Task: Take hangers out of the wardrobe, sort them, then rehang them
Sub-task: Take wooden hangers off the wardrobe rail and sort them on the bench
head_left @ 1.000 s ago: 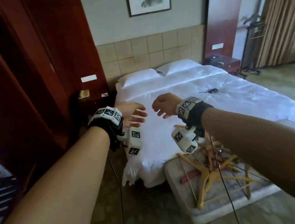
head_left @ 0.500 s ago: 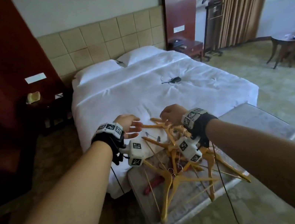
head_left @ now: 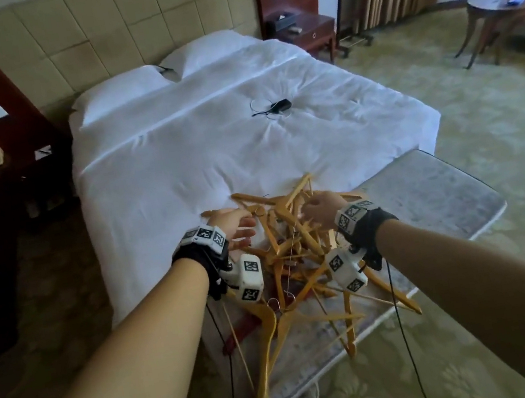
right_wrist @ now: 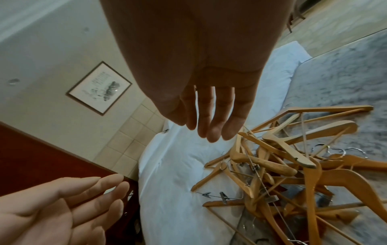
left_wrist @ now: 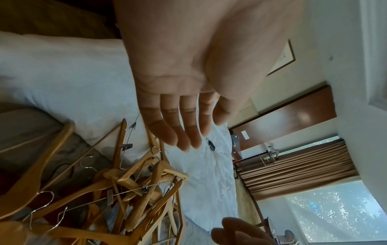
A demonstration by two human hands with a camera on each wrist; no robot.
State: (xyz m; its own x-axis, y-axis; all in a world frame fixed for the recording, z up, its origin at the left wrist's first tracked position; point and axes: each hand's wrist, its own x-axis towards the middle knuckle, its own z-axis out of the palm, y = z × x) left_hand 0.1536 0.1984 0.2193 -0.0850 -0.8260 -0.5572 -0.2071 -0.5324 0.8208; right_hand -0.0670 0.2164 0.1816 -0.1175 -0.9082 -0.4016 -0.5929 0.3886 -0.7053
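Hangers [head_left: 299, 262] heaped on bench [head_left: 428, 199] — bed [head_left: 210, 145] behind.

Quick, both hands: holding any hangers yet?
Left hand: open, fingers straight, holding nothing.
Right hand: open, holding nothing, above the hangers.

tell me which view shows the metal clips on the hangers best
The right wrist view: two clips on a wire bar lie sharp against the white bed. The left wrist view shows clips too, smaller and partly tangled in the hangers. In the head view the pile is too far away to show clips.
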